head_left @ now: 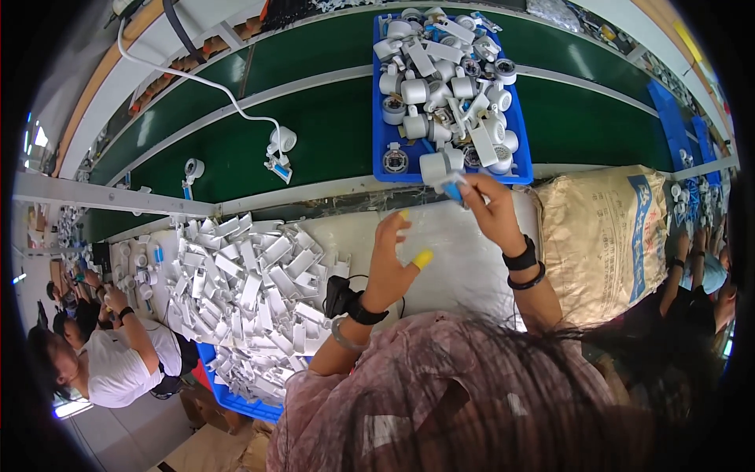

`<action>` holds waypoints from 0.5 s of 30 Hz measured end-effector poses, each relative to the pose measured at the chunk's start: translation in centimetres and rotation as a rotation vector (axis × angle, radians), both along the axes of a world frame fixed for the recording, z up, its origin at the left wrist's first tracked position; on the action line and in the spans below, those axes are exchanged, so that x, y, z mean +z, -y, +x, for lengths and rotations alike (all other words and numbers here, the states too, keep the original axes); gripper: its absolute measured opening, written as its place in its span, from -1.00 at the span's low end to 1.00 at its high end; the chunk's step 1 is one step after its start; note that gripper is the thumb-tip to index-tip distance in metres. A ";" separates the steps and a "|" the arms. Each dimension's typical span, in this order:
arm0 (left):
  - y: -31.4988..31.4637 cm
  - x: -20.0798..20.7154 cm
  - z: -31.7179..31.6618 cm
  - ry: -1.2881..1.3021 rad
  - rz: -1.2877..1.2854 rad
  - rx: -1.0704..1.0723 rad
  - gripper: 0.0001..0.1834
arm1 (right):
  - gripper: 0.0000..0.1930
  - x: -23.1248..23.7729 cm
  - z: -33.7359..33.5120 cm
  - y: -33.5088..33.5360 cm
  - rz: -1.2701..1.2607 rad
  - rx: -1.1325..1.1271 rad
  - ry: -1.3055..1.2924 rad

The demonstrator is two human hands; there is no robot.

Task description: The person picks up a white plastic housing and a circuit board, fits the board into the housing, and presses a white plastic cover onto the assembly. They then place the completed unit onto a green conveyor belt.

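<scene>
My right hand (494,211) is closed on the blue-and-white end of a white round-headed part (437,167), just over the near edge of a blue tray (515,118). The part's outline partly merges with similar pieces behind it. My left hand (385,263) hangs over the pale work surface (440,244), fingers apart and nothing in them; yellow covers show on the thumb and one fingertip. Many white cylindrical parts (414,90) fill the tray. To the left of my left hand lies a big heap of white plastic covers (252,287).
A brown sack (602,244) lies at the right. Beyond the surface runs a green belt (330,118) carrying a few round-headed parts (193,168). A white cable (212,84) hangs down over it. Below the heap is a blue bin (236,401). Other people work at both sides.
</scene>
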State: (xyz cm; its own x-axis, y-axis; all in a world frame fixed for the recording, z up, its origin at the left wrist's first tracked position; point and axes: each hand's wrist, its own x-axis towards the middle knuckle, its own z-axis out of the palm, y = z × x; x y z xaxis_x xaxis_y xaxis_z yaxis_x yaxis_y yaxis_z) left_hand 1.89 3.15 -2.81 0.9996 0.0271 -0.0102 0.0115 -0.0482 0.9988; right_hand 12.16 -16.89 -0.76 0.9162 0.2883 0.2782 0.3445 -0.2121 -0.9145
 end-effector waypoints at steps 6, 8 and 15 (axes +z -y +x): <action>1.6 4.8 -0.6 0.357 1.015 -0.371 -0.18 | -0.67 0.6 -6.4 0.0 -0.218 0.202 -0.296; 2.4 4.2 -0.9 0.138 1.066 -0.496 -0.17 | -0.69 -1.7 -8.5 -0.2 -0.100 0.283 -0.461; 1.8 3.8 -2.4 -0.102 0.954 -0.686 -0.25 | -0.57 -8.7 -10.6 2.8 0.760 0.643 -0.911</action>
State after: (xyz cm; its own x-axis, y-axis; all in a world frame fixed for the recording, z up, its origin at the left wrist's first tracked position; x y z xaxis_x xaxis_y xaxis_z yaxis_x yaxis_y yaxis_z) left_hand -0.53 1.37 0.95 0.8035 -0.4758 -0.3577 -0.2295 -0.8021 0.5513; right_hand 1.60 -19.68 -9.51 0.6215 0.7803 -0.0703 -0.5970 0.4136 -0.6874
